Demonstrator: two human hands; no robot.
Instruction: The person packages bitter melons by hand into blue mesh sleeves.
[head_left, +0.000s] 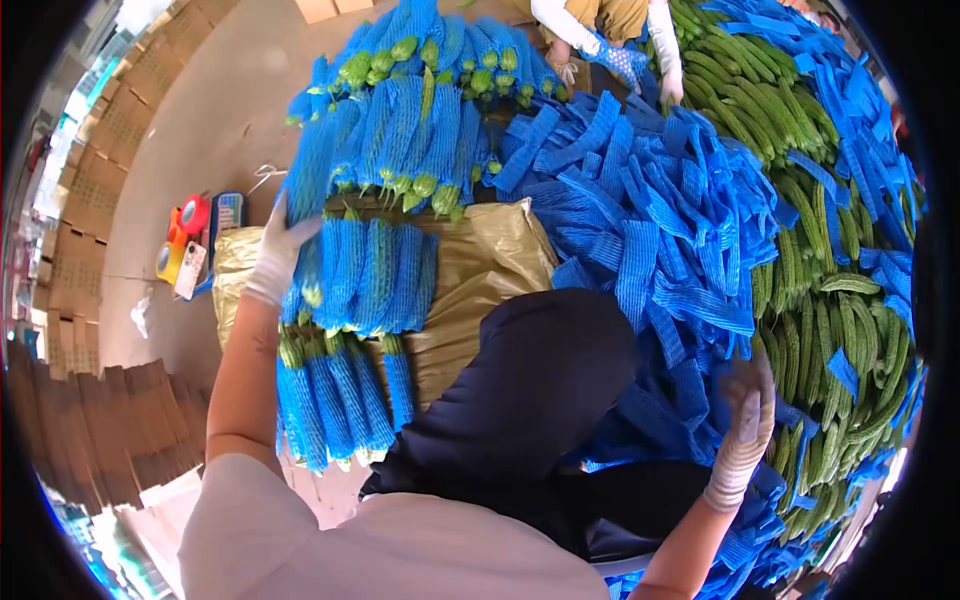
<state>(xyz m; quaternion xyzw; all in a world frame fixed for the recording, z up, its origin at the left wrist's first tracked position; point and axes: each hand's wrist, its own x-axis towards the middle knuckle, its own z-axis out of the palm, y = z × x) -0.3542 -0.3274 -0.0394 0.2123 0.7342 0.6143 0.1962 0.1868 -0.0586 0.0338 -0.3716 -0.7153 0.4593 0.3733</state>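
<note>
My left hand point(284, 245), in a white glove, is at the left edge of the rows of green gourds in blue net sleeves point(375, 275). Its thumb and fingers close round a blue-sleeved gourd point(308, 170), which is blurred. My right hand point(745, 410), also gloved, hovers where loose blue net sleeves point(690, 260) meet bare green gourds point(820, 330). Its fingers are stretched upward and smeared by motion, with nothing visible in them. The sleeved gourds lie side by side in several rows, partly over a gold plastic sheet point(480, 260).
A co-worker's gloved hands point(650, 75) reach into the far side of the sleeve pile. Tape rolls point(180, 230), a phone point(190, 270) and a blue tray point(228, 212) lie on the left floor. Cardboard boxes point(80, 260) line the left; flattened cardboard point(100, 430) stands nearer. My bent knee point(560, 340) is in the middle.
</note>
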